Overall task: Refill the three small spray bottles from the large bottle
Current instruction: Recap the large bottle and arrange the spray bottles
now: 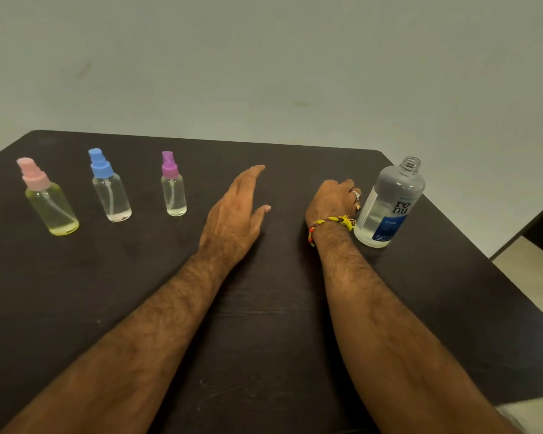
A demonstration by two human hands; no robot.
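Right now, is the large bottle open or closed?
Open. The large bottle stands upright on the table with no cap on its bare threaded neck. The right hand rests beside it.

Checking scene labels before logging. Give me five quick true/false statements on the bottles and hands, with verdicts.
1. The large bottle has no cap on its neck. True.
2. The spray bottles, pink-capped, blue-capped and purple-capped, all have their spray tops on. True.
3. The left hand grips the purple-capped bottle. False: it is open, fingers straight, holding nothing, to the right of that bottle.
4. The pink-capped bottle is yellowish. True.
5. The right hand is holding the blue-capped bottle. False: it sits curled beside the large bottle; whether it touches it cannot be told.
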